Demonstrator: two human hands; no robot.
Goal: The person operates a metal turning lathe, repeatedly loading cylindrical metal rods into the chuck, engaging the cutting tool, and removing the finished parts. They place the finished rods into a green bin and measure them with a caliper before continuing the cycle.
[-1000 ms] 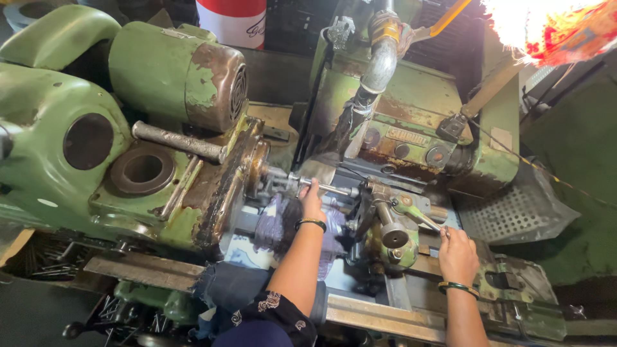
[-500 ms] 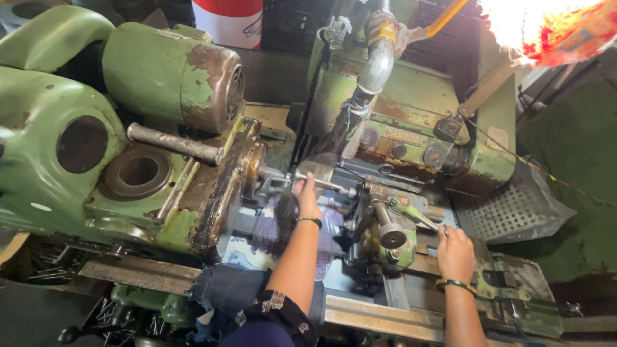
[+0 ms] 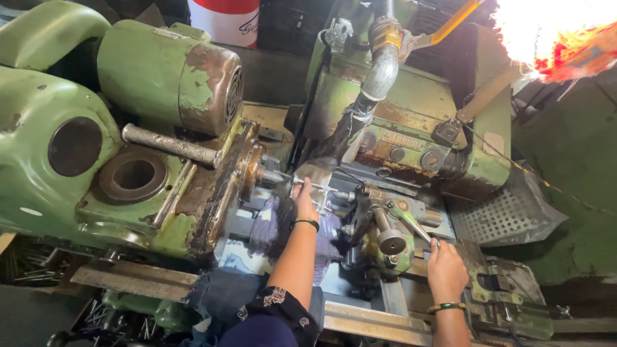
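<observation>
The left hand [image 3: 306, 204] reaches forward into the middle of a worn green machine [image 3: 160, 186], between the spindle head on the left and the small green tailstock unit [image 3: 385, 241] on the right. Its fingers are curled close together at a thin metal rod [image 3: 308, 183] that lies along the machine's axis, just right of the rusty round spindle face [image 3: 247, 173]. The fingertips touch the rod or sit right against it; whether the grip is fully clamped on it cannot be told, since the back of the hand covers the contact. A dark bangle sits on that wrist. Beneath the forearm lies a bluish-purple cloth [image 3: 270, 222] on the machine bed.

The right hand [image 3: 445, 268] rests lower right, palm down, on the grey-green slide plate [image 3: 501, 289] beside the tailstock unit. Its fingers are bent and close together, fingertips near the end of a slim metal lever [image 3: 418, 230] that slopes down from the unit; a grip on the lever cannot be confirmed. A green and gold bangle is on that wrist.

Behind the work area stands a green housing [image 3: 411, 122] with a grey flexible hose [image 3: 379, 71] curving down toward the rod. A perforated metal tray [image 3: 508, 215] sits to the right.
</observation>
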